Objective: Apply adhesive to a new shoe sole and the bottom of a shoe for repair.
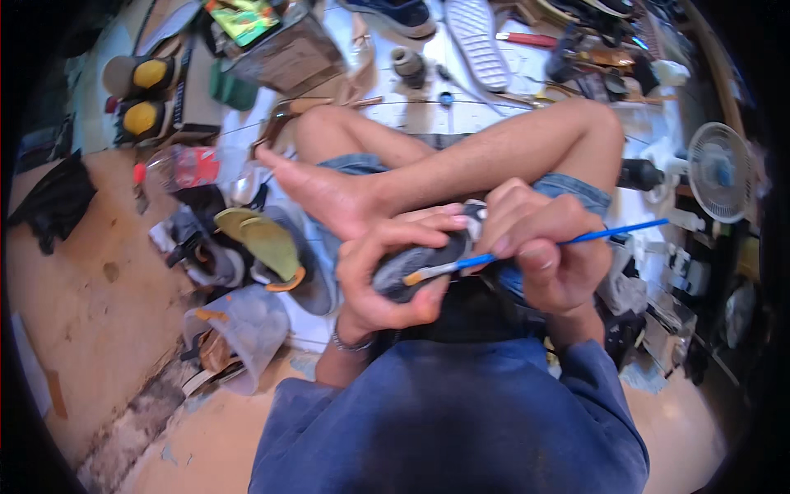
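Observation:
A dark shoe [389,272] with a grey surface facing up is in my left hand [355,272], whose fingers and thumb curl around it above my lap. My right hand [553,239] pinches a paintbrush [611,232] with a blue handle, a silvery ferrule and yellowish bristles. The brush slants down to the left, its bristle end over the shoe's grey surface, close to my left thumb. Whether the bristles touch the shoe I cannot tell. Part of the shoe is hidden behind my fingers.
Beside my crossed legs on the left lie an olive insole [257,240], a clear plastic bottle [196,167] with a red cap and a translucent bin [262,329]. A white shoe sole [477,45] and a box [288,56] lie ahead. A small fan [721,173] stands right.

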`<state>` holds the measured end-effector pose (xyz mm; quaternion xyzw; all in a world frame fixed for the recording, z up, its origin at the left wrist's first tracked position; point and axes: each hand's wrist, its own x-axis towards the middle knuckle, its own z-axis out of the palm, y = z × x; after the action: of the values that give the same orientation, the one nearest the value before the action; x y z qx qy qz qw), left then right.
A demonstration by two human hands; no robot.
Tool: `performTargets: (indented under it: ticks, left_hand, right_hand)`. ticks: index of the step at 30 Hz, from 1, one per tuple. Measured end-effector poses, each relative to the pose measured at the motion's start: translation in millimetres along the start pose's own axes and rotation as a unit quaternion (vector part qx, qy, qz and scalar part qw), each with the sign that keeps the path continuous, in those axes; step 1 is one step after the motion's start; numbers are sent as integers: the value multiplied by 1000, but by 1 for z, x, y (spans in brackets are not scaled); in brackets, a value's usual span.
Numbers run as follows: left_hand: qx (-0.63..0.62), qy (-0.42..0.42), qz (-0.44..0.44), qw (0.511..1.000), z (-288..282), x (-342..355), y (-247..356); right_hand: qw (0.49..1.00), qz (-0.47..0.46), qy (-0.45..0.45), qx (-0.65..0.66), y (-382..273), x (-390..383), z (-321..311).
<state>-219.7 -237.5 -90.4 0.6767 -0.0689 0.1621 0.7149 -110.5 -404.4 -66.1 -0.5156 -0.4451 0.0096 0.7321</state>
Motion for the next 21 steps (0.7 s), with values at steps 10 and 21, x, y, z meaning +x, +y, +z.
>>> performTargets:
  ticks: [10, 21]
  left_hand:
    - [-29, 25, -14, 999, -6, -3, -10]
    - [-52, 62, -28, 996, -21, -9, -32]
  right_hand:
    - [988, 135, 51, -48, -1, -3, -7]
    - [986, 37, 147, -62, 38, 29, -39]
